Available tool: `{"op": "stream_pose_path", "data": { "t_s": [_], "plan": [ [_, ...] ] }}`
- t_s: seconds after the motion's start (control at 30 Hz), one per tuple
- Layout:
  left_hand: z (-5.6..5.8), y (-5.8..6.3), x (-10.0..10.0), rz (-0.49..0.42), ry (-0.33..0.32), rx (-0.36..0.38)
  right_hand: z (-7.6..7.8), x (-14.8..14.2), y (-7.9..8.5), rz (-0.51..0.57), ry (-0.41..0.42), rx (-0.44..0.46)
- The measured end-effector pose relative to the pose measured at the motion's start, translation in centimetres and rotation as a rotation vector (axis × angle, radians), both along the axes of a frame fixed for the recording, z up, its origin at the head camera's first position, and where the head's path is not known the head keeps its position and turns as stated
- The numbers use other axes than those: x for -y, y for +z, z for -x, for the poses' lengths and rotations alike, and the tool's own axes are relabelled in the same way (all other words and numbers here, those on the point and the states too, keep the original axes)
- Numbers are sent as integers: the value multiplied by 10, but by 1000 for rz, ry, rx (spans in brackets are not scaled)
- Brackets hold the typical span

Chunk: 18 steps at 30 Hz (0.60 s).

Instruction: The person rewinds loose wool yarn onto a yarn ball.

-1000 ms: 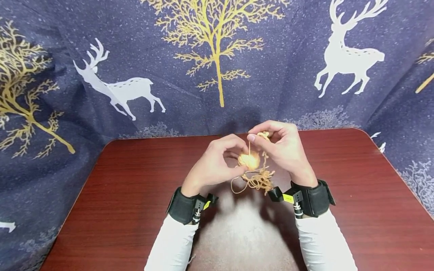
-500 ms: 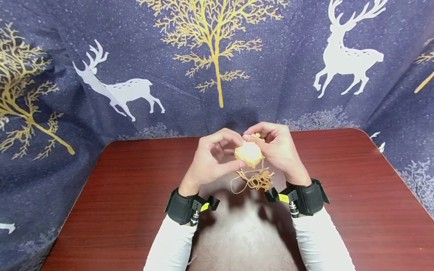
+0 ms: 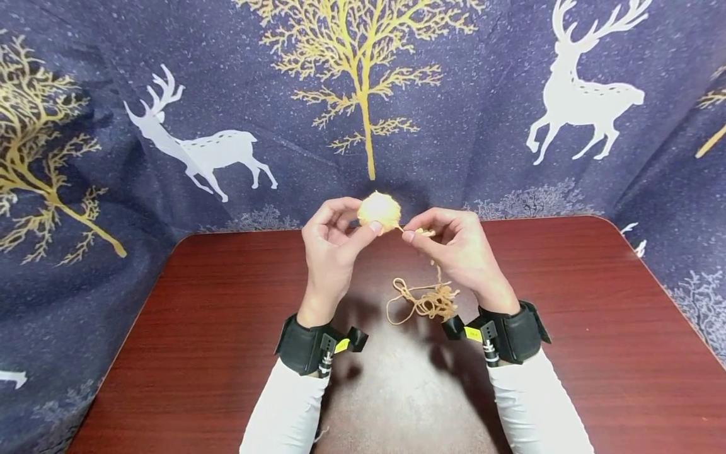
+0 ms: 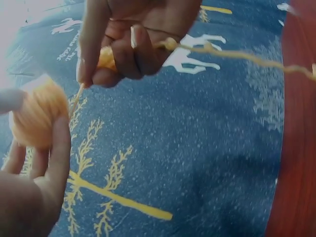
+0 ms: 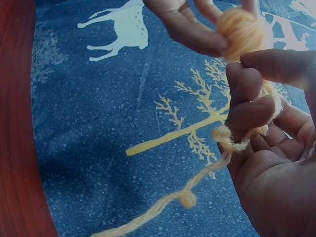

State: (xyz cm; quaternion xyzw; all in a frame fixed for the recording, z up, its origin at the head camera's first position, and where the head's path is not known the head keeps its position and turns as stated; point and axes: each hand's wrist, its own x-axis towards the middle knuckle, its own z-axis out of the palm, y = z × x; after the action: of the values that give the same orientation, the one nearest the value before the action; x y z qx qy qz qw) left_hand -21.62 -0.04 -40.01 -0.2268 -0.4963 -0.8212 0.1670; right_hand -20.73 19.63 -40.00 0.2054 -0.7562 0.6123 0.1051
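A small ball of pale orange yarn (image 3: 379,210) is raised over the table's far edge. My left hand (image 3: 334,246) grips it between thumb and fingers. In the left wrist view the ball (image 4: 39,112) shows wound strands. Just to its right, my right hand (image 3: 462,249) pinches the strand of yarn (image 4: 75,101) that runs off the ball. More yarn is bunched inside the right hand's curled fingers, and a knobbly length of yarn (image 5: 160,205) trails down from them. On the table below lies a loose tangle of the yarn (image 3: 437,302).
The reddish-brown wooden table (image 3: 221,315) has a greyish, shiny patch in front of me. A dark blue cloth (image 3: 317,113) printed with white deer and golden trees hangs right behind its far edge. Each wrist wears a black strap (image 3: 303,347) with a small camera.
My left hand has carried the ball up and left, away from the right hand, and a short strand now spans between them. The right hand has shifted slightly left; the tangle stays put.
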Motion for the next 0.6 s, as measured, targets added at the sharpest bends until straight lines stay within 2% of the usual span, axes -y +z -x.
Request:
{"op": "stream_pose_path", "data": {
  "t_s": [0.13,0.23,0.47,0.53,0.6],
  "plan": [
    [3,-4,2,154,148,-11,-2,0,2,-23,1,-11],
    [5,-8,4,308,205,-52,-3,0,3,-27,3,-14],
    [5,-14,4,643,268,-104,-5,0,5,-9,27,-1],
    [5,-15,4,740,253,-118,-6,0,6,-4,39,-6],
    [5,-16,4,825,201,-135,-6,-1,7,0,50,-8]
  ]
}}
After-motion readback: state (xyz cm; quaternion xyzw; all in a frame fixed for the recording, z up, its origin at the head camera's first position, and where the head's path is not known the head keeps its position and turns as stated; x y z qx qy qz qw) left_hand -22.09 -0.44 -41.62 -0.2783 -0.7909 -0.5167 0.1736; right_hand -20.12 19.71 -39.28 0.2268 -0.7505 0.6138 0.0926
